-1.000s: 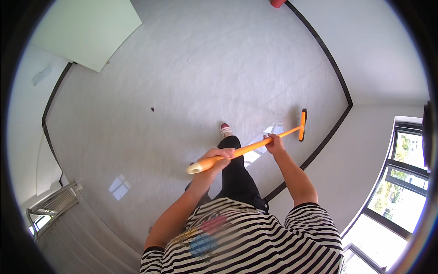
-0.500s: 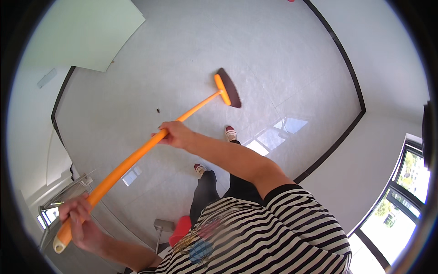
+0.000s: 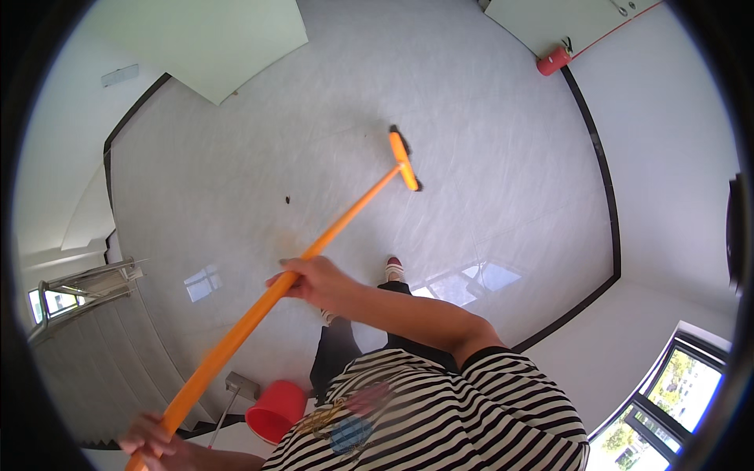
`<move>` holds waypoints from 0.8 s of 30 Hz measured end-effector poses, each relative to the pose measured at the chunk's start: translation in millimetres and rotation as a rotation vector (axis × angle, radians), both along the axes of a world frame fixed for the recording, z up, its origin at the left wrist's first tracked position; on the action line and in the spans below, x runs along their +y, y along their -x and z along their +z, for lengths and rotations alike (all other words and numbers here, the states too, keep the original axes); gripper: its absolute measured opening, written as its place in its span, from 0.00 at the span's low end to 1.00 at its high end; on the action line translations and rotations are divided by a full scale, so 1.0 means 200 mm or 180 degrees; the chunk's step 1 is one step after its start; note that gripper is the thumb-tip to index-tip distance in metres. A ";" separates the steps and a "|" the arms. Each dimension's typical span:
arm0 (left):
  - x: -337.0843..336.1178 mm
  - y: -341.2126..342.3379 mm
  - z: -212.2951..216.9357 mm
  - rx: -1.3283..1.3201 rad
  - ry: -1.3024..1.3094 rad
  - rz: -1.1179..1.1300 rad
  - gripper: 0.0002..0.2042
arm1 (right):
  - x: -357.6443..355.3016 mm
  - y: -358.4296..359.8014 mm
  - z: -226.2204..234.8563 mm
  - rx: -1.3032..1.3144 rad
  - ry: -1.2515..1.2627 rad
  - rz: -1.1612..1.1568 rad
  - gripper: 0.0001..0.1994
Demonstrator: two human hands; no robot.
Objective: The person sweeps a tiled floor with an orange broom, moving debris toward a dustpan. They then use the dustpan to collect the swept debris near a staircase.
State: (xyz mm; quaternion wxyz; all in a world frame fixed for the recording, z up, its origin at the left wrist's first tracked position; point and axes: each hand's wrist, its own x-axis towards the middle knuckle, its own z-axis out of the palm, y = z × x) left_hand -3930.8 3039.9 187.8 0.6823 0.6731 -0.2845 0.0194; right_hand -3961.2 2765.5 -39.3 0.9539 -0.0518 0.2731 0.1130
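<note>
A broom with a long orange handle [image 3: 243, 326] slants across the view, gripped by both my hands. My left hand [image 3: 157, 447] is wrapped round the handle near its top end, at the lower left edge, slightly blurred. Further down the shaft, my right hand [image 3: 312, 279] is closed round it. The orange broom head [image 3: 402, 161] with dark bristles rests on the grey tiled floor [image 3: 487, 141] beyond my feet; the bristles are mostly hidden beneath it. A small dark bit of debris [image 3: 287, 199] lies on the floor, left of the broom head.
A red bucket [image 3: 276, 410] and a grey dustpan [image 3: 243, 385] with a thin handle stand at the lower left. Steps [image 3: 102, 353] with a metal railing [image 3: 90, 290] are at left. A fire extinguisher [image 3: 555, 60] stands by the far right wall; a pale door [image 3: 236, 47] is far left.
The view has tilted up, bringing the fire extinguisher into sight. My hands sit lower in it, still on the handle. The broom head has turned so its bristles show less.
</note>
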 end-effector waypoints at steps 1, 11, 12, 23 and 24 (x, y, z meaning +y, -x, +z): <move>-0.12 0.01 -0.12 0.0068 -0.0112 -0.0008 0.07 | -0.10 0.05 -0.06 0.0180 0.0169 -0.0047 0.10; -1.44 0.31 -1.06 0.2633 -0.0112 -0.1164 0.16 | -1.49 0.54 -1.20 0.1778 0.1842 -0.1084 0.06; -1.47 0.31 -1.07 0.2650 -0.0111 -0.1145 0.16 | -1.53 0.48 -1.23 0.1687 0.1774 -0.1068 0.06; -0.72 -0.18 -0.31 0.0455 -0.0960 0.0424 0.13 | -0.41 -0.56 -0.57 0.0684 0.0293 0.0399 0.08; -0.62 -0.13 -0.17 0.0332 -0.1108 0.0643 0.13 | -0.22 -0.62 -0.46 0.0488 0.0058 0.0624 0.07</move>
